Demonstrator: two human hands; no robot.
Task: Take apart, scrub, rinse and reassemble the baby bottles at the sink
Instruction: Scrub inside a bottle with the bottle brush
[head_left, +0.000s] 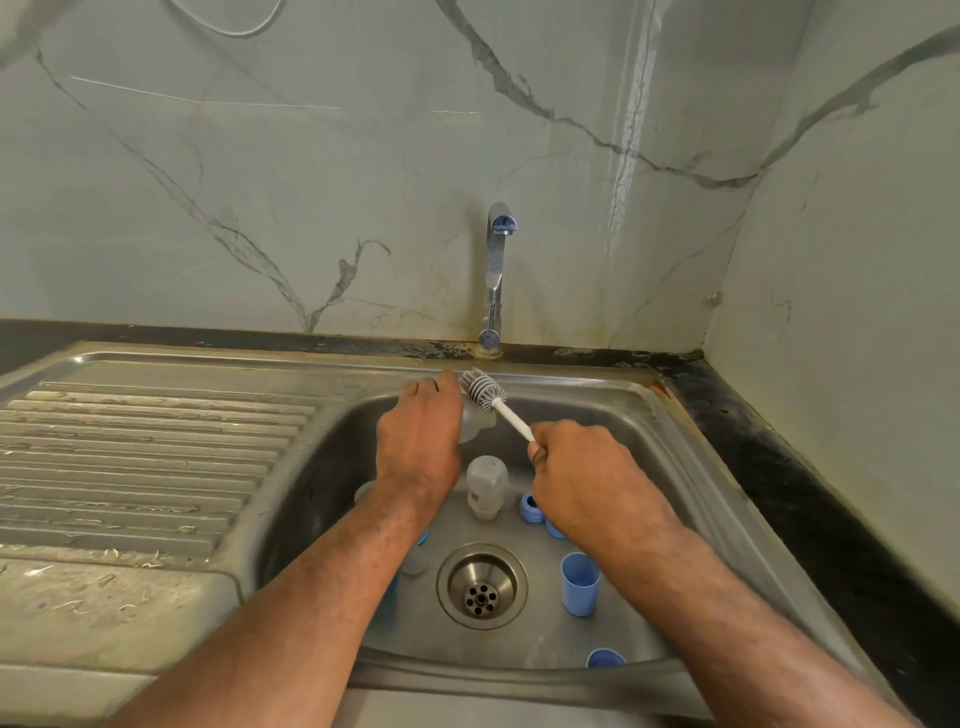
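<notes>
Gleaming steel sink (675, 441), marble wall (260, 156)

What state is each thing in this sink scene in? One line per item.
Tap: off, no water running.
Bottle brush: held by right hand, bristles out of the bottle.
Clear bottle: held by left hand, mostly hidden.
Second bottle: in basin, neck down, uncapped.
Blue cap: detached, in basin.
Drain: unplugged.

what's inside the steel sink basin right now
A clear bottle body, blue screw rings, a tall blue cap and the drain strainer in the steel sink basin. The forearms hide other pieces.
</notes>
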